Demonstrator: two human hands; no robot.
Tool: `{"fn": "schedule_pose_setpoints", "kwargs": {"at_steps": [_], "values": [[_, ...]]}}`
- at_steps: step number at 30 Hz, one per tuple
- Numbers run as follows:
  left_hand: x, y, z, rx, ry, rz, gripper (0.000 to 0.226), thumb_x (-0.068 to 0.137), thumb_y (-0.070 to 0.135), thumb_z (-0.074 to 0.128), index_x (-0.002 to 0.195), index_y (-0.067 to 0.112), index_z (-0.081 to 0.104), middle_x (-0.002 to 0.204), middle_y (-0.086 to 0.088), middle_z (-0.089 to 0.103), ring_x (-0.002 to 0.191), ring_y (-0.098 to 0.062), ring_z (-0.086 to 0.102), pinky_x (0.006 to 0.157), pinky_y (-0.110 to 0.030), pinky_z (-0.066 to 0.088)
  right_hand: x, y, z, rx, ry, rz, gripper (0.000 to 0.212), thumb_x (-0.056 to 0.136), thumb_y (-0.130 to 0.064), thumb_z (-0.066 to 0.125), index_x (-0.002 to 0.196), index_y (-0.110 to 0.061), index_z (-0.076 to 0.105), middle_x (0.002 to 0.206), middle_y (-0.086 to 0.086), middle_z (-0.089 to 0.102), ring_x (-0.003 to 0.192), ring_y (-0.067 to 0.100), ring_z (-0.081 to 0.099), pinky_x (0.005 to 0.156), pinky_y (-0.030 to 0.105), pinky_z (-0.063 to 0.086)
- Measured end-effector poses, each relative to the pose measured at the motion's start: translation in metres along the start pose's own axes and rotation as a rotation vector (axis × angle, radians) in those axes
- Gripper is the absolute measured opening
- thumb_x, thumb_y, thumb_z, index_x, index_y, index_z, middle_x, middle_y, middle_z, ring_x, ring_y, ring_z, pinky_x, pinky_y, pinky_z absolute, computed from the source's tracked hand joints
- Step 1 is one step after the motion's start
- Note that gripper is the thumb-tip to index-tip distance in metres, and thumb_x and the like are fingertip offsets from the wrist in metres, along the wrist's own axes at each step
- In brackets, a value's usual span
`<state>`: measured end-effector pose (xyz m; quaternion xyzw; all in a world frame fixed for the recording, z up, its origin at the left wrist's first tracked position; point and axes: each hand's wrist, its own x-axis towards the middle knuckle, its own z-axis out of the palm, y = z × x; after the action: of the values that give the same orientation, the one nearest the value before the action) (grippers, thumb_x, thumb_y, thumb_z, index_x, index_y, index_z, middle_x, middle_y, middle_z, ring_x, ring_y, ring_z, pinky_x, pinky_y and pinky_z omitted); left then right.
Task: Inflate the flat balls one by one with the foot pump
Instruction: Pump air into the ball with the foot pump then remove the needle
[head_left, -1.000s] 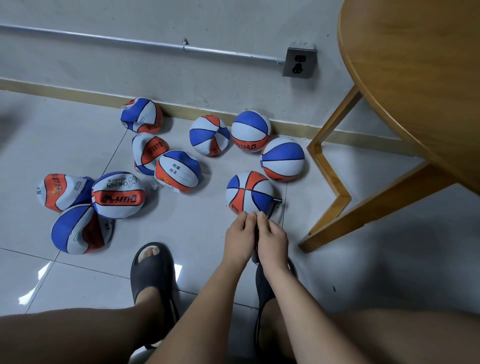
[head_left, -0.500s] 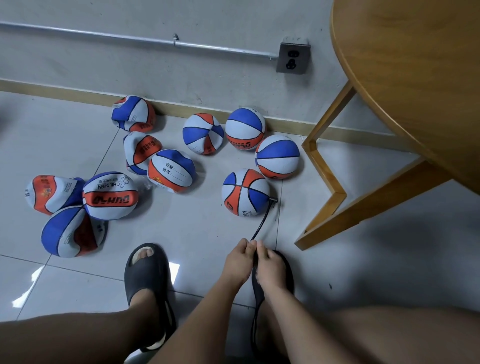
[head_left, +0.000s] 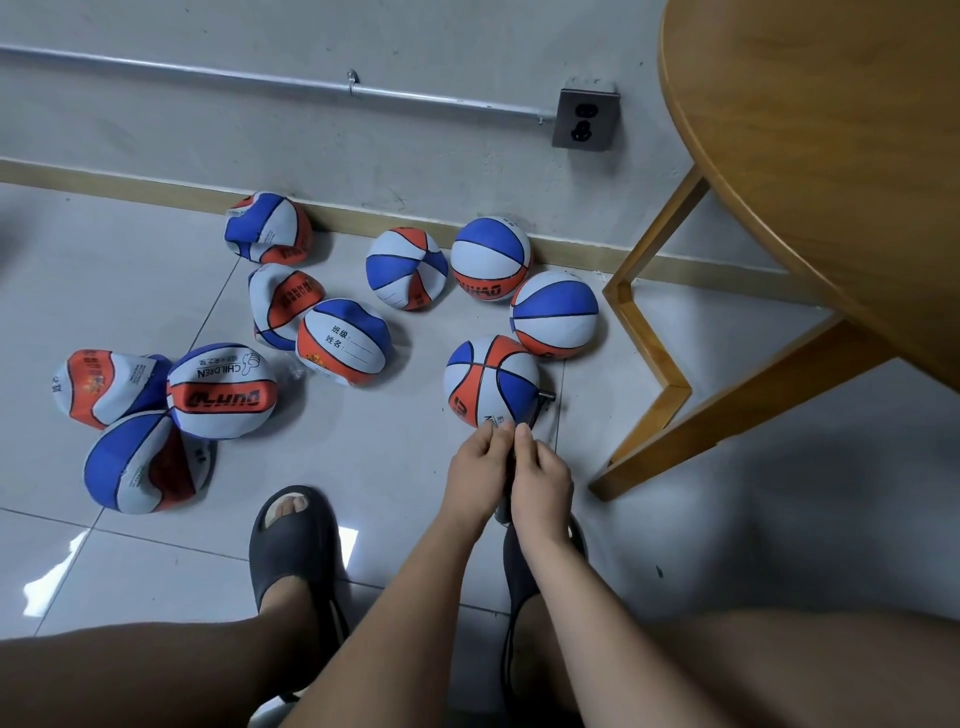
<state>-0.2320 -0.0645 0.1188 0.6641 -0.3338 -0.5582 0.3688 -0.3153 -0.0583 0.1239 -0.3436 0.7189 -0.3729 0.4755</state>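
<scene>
ball on the hose (head_left: 491, 382): round and full-looking, with panels of blue, orange-red and pale grey, black seams and a bit of black print low down
where it is: on the tile floor (head_left: 395, 467), just in front of both hands and near the table leg (head_left: 649, 338)
connector (head_left: 546, 397): small dark piece touching the ball's lower right side
hose (head_left: 531, 414): thin and black; only a short run shows, from the connector down into the fingers
left hand (head_left: 480, 465): fingers curled, tips pinching the hose right at the ball's lower edge
right hand (head_left: 540, 480): fingers curled round the same hose, pressed against the left hand
dark part (head_left: 504, 512): shows below the hands; cannot tell whether it is hose or pump
flat balls (head_left: 221, 392): six crumpled ones in the same colours on the left, folded and caved in; two bear "qunhao" print and one has a label with chinese characters (head_left: 343, 343)
dented ball (head_left: 405, 270): mostly round, with a sunken lower side, between the flat ones and the wall
round balls (head_left: 491, 260): two firm ones touching each other by the baseboard (head_left: 156, 189), the nearer one (head_left: 553, 314) just behind the ball on the hose
slippers (head_left: 293, 540): black, one on each foot; the right one (head_left: 519, 566) is partly hidden under the forearms
table (head_left: 831, 156): round, wooden, at the upper right
wall: grey, with a metal pipe (head_left: 260, 83) and an outlet (head_left: 585, 120)
</scene>
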Motion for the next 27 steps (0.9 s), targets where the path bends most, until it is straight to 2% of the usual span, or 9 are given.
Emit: {"fn": "schedule_pose_setpoints", "kwargs": {"at_steps": [3, 5, 8, 11, 14, 17, 19, 23, 27], "values": [[-0.004, -0.017, 0.001, 0.008, -0.025, -0.065, 0.045, 0.107, 0.047, 0.051, 0.089, 0.006, 0.049, 0.070, -0.001, 0.057, 0.064, -0.017, 0.053, 0.060, -0.033, 0.048, 0.001, 0.022, -0.002, -0.043, -0.061, 0.059, 0.047, 0.104, -0.060, 0.054, 0.082, -0.026, 0.077, 0.072, -0.006, 0.076, 0.070, 0.012, 0.073, 0.074, 0.041, 0.063], [-0.006, -0.029, 0.001, 0.025, -0.032, -0.096, 0.047, 0.108, 0.046, 0.051, 0.090, 0.003, 0.047, 0.071, 0.000, 0.055, 0.065, -0.016, 0.051, 0.062, -0.032, 0.047, 0.002, 0.038, -0.001, -0.058, -0.095, 0.098, 0.043, 0.097, -0.071, 0.050, 0.087, -0.040, 0.079, 0.076, -0.008, 0.078, 0.077, 0.016, 0.076, 0.082, 0.046, 0.064], [-0.007, -0.052, 0.001, 0.086, -0.056, -0.150, 0.047, 0.107, 0.052, 0.051, 0.087, 0.009, 0.049, 0.072, 0.004, 0.056, 0.068, -0.014, 0.049, 0.069, -0.032, 0.045, 0.005, 0.069, -0.001, -0.112, -0.143, 0.159, 0.042, 0.089, -0.081, 0.045, 0.098, -0.057, 0.078, 0.082, -0.015, 0.079, 0.081, 0.012, 0.073, 0.090, 0.044, 0.062], [-0.009, -0.074, 0.000, 0.160, -0.068, -0.194, 0.050, 0.106, 0.057, 0.051, 0.087, 0.011, 0.049, 0.073, 0.004, 0.061, 0.071, -0.016, 0.054, 0.074, -0.037, 0.048, -0.002, 0.085, -0.007, -0.117, -0.145, 0.247, 0.053, 0.090, -0.079, 0.049, 0.099, -0.039, 0.083, 0.059, -0.011, 0.066, 0.062, 0.017, 0.058, 0.068, 0.037, 0.049], [-0.008, -0.077, -0.002, 0.176, -0.061, -0.194, 0.049, 0.107, 0.055, 0.051, 0.086, 0.011, 0.049, 0.073, 0.003, 0.062, 0.071, -0.017, 0.054, 0.075, -0.037, 0.048, -0.002, 0.084, -0.007, -0.098, -0.138, 0.311, 0.051, 0.099, -0.067, 0.055, 0.092, -0.025, 0.082, 0.051, -0.005, 0.058, 0.054, 0.022, 0.055, 0.060, 0.034, 0.045], [-0.007, -0.056, -0.001, 0.194, -0.039, -0.139, 0.045, 0.108, 0.048, 0.053, 0.081, 0.013, 0.047, 0.071, 0.002, 0.058, 0.068, -0.016, 0.051, 0.067, -0.032, 0.045, -0.001, 0.069, -0.002, -0.122, -0.083, 0.238, 0.052, 0.091, -0.077, 0.049, 0.089, -0.036, 0.081, 0.060, -0.008, 0.069, 0.064, 0.023, 0.064, 0.069, 0.039, 0.055], [-0.007, -0.035, 0.000, 0.163, 0.000, -0.086, 0.047, 0.107, 0.047, 0.054, 0.082, 0.007, 0.046, 0.071, 0.001, 0.057, 0.067, -0.015, 0.051, 0.063, -0.029, 0.045, -0.002, 0.049, 0.001, -0.102, -0.052, 0.172, 0.047, 0.089, -0.078, 0.046, 0.087, -0.045, 0.079, 0.072, -0.010, 0.076, 0.075, 0.021, 0.073, 0.079, 0.043, 0.062], [-0.002, 0.008, 0.002, 0.056, 0.054, 0.025, 0.043, 0.105, 0.043, 0.056, 0.081, 0.009, 0.047, 0.069, 0.004, 0.052, 0.067, -0.012, 0.046, 0.064, -0.030, 0.042, 0.006, 0.004, 0.009, 0.007, 0.081, 0.019, 0.046, 0.101, -0.060, 0.057, 0.084, -0.024, 0.080, 0.076, -0.008, 0.077, 0.080, 0.016, 0.074, 0.079, 0.040, 0.062], [0.003, 0.021, -0.002, 0.026, 0.052, 0.064, 0.046, 0.105, 0.044, 0.055, 0.081, 0.007, 0.043, 0.070, 0.001, 0.047, 0.066, -0.014, 0.043, 0.065, -0.032, 0.040, 0.006, -0.010, 0.010, 0.034, 0.065, -0.010, 0.048, 0.103, -0.059, 0.057, 0.082, -0.022, 0.079, 0.076, -0.007, 0.077, 0.081, 0.016, 0.074, 0.077, 0.037, 0.061]]}}
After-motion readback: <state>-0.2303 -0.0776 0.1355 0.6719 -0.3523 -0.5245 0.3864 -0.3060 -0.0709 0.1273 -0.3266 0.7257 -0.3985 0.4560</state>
